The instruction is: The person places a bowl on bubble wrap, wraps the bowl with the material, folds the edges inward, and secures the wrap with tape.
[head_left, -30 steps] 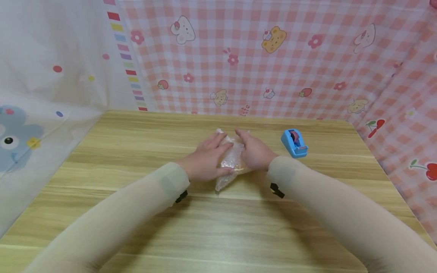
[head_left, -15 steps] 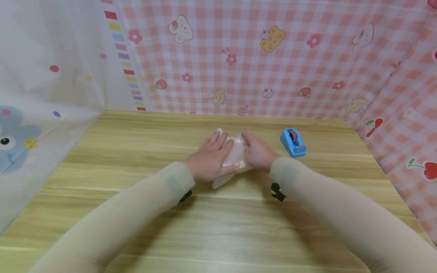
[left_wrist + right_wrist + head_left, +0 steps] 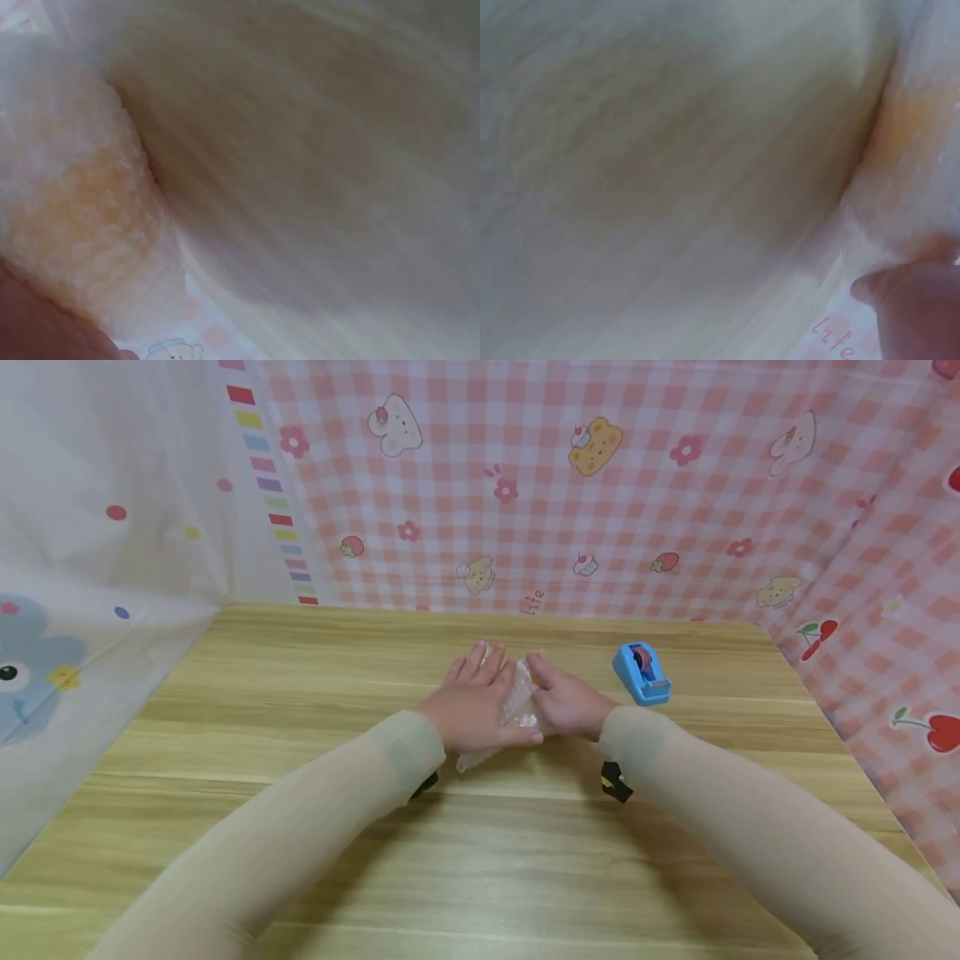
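Note:
A bubble-wrapped bundle (image 3: 521,700) lies on the wooden table between my two hands. Something yellow-orange shows through the wrap in the left wrist view, where the bundle (image 3: 97,210) looks rounded; the kind of thing inside cannot be made out. My left hand (image 3: 478,706) rests on the bundle's left part, fingers straight and pointing away, thumb stretched across the near side. On the right side my right hand (image 3: 572,700) grips the bundle, thumb along the top. Its other fingers are mostly hidden. A loose flap of wrap (image 3: 474,761) sticks out below my left hand.
A blue tape dispenser (image 3: 642,674) with a reddish roll stands to the right of my right hand. The table (image 3: 480,868) ends at a pink checked cloth (image 3: 450,485) behind and on the right, and a white cloth (image 3: 165,460) on the left.
My left hand has slid a little to the right over the bundle, covering more of it. The right hand stays at the right side, its thumb drawn along the wrap. The tape dispenser has not moved.

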`<move>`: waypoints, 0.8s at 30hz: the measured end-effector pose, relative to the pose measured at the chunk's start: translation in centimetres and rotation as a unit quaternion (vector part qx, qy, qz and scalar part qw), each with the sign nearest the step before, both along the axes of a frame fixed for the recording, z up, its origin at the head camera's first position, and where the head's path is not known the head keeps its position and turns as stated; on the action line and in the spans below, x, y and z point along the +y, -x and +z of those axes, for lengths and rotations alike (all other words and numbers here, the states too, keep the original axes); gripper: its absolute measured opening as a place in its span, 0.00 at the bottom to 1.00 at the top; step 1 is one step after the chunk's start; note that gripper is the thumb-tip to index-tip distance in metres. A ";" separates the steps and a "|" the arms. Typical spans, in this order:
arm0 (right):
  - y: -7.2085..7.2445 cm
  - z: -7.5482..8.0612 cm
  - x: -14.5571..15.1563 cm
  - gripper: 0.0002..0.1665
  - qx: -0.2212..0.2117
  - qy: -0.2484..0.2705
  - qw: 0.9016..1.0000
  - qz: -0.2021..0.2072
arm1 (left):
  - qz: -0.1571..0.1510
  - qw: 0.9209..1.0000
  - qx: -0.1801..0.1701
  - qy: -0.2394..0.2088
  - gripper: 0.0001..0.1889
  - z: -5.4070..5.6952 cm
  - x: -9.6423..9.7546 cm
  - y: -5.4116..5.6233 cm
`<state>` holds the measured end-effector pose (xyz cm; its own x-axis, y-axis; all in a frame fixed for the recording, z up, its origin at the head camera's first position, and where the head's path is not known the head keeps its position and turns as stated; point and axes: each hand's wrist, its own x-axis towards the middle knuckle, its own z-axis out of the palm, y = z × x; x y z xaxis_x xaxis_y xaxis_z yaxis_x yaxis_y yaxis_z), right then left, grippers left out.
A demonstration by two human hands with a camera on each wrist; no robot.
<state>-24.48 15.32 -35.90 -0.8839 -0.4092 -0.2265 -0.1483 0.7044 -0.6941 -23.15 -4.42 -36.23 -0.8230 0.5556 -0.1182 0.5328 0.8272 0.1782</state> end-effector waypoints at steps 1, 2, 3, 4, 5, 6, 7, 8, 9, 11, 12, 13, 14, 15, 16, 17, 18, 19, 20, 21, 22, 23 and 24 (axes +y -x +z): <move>0.0 0.0 0.1 0.43 -0.008 0.005 1.000 0.003 | 0.003 1.000 0.000 0.003 0.65 0.1 0.1 -0.1; 0.0 0.0 0.3 0.44 -0.013 0.009 1.000 0.007 | 0.006 1.000 0.000 0.005 0.65 0.2 0.3 -0.1; 0.0 0.1 0.5 0.45 -0.019 0.013 1.000 0.012 | 0.008 1.000 0.001 0.007 0.65 0.3 0.4 -0.2; 0.1 0.1 0.6 0.46 -0.024 0.017 0.999 0.016 | 0.010 1.000 0.003 0.010 0.65 0.3 0.5 -0.2; 0.1 0.1 0.8 0.47 -0.030 0.021 0.999 0.020 | 0.011 1.000 0.004 0.013 0.65 0.4 0.6 -0.2; 0.1 0.2 0.9 0.48 -0.035 0.025 0.999 0.024 | 0.011 1.000 0.006 0.017 0.66 0.4 0.7 -0.2; 0.1 0.2 1.1 0.49 -0.039 0.029 0.998 0.028 | 0.011 1.000 0.008 0.020 0.66 0.4 0.8 -0.2; 0.1 0.2 1.2 0.49 -0.042 0.035 0.998 0.033 | 0.011 1.000 0.009 0.021 0.66 0.4 0.9 -0.2; 0.1 0.3 1.3 0.50 -0.046 0.040 0.997 0.037 | 0.011 1.000 0.011 0.025 0.66 0.4 0.9 -0.3; 0.0 0.3 1.5 0.50 -0.053 0.050 0.997 0.039 | 0.011 0.999 0.010 0.028 0.67 0.5 1.0 -0.3; 0.0 0.4 1.5 0.51 -0.056 0.054 0.996 0.039 | 0.012 0.999 0.008 0.031 0.68 0.5 1.1 -0.3; 0.0 0.4 1.6 0.51 -0.058 0.057 0.996 0.039 | 0.014 0.999 0.007 0.031 0.68 0.6 1.1 -0.3; 0.0 0.4 1.6 0.51 -0.059 0.059 0.996 0.039 | 0.017 0.999 0.003 0.030 0.68 0.6 1.2 -0.3; 0.0 0.4 1.6 0.52 -0.060 0.058 0.996 0.039 | 0.019 0.999 -0.001 0.031 0.68 0.6 1.2 -0.2; 0.0 0.5 1.6 0.52 -0.061 0.059 0.996 0.038 | 0.022 0.999 -0.005 0.031 0.68 0.6 1.2 -0.2; -0.1 0.5 1.6 0.52 -0.061 0.058 0.996 0.038 | 0.025 0.999 -0.009 0.031 0.67 0.6 1.3 -0.2; -0.1 0.5 1.6 0.52 -0.062 0.055 0.996 0.037 | 0.028 0.999 -0.014 0.029 0.67 0.6 1.3 -0.1; -0.1 0.5 1.5 0.52 -0.062 0.054 0.996 0.036 | 0.031 0.999 -0.018 0.028 0.67 0.6 1.3 -0.1; -0.1 0.5 1.5 0.52 -0.062 0.053 0.996 0.037 | 0.033 0.999 -0.021 0.027 0.67 0.5 1.4 0.0; -0.1 0.5 1.5 0.53 -0.062 0.052 0.996 0.037 | 0.035 0.999 -0.023 0.027 0.67 0.5 1.4 0.0; -0.1 0.5 1.4 0.53 -0.063 0.051 0.996 0.035 | 0.036 0.999 -0.023 0.028 0.67 0.4 1.4 0.0; -0.1 0.5 1.4 0.53 -0.063 0.049 0.996 0.035 | 0.037 0.999 -0.024 0.026 0.67 0.4 1.4 0.1; -0.1 0.5 1.4 0.53 -0.063 0.047 0.996 0.034 | 0.037 0.999 -0.025 0.025 0.67 0.3 1.5 0.1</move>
